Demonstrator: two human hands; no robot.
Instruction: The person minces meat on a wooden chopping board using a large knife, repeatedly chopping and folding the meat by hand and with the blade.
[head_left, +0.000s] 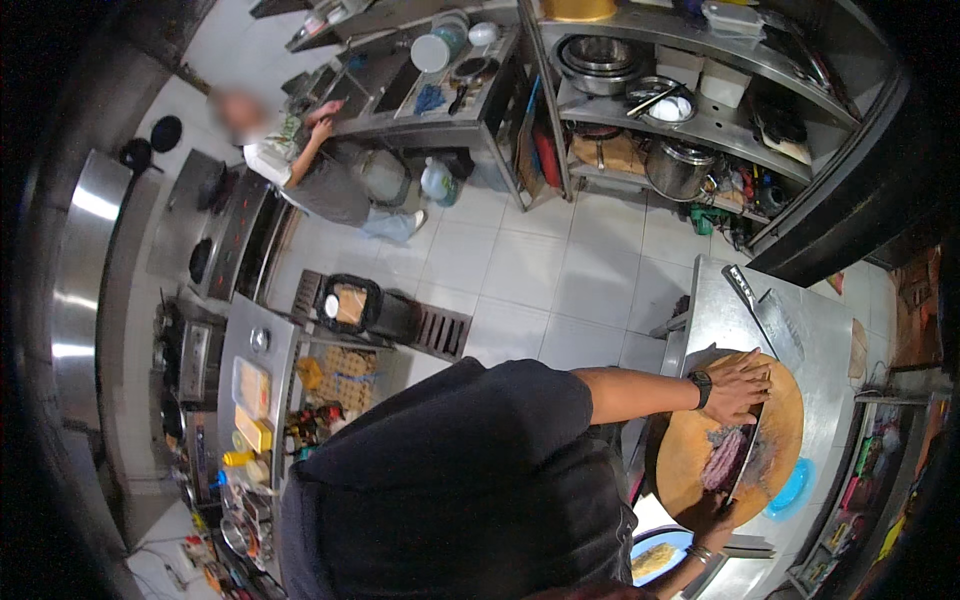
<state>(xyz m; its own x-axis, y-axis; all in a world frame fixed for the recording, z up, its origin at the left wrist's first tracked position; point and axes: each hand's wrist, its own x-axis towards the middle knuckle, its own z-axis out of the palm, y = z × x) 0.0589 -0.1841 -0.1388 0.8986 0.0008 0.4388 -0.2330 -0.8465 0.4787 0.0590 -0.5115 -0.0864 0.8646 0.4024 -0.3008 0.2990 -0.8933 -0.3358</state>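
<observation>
On the round wooden chopping board (784, 427) lies a mound of pinkish, finely cut meat (722, 459). A broad knife (745, 466) stands along the meat, its blade across the board. My right hand (714, 531), with bracelets at the wrist, grips its handle at the board's near-right edge, partly in shadow. With fingers spread, my left hand (731, 390) lies flat over the far end of the blade; a black watch (700, 388) is on that wrist. Part of the blade is hidden under this hand.
The steel table (825, 322) bears a cleaver (782, 324), a dark-handled sharpening steel (751, 307) and a blue plastic lid (793, 491). A blue-rimmed plate (660, 556) of yellowish food is beside the board. Another person (322, 180) stands by the sink counter; a bin (349, 304) sits behind me.
</observation>
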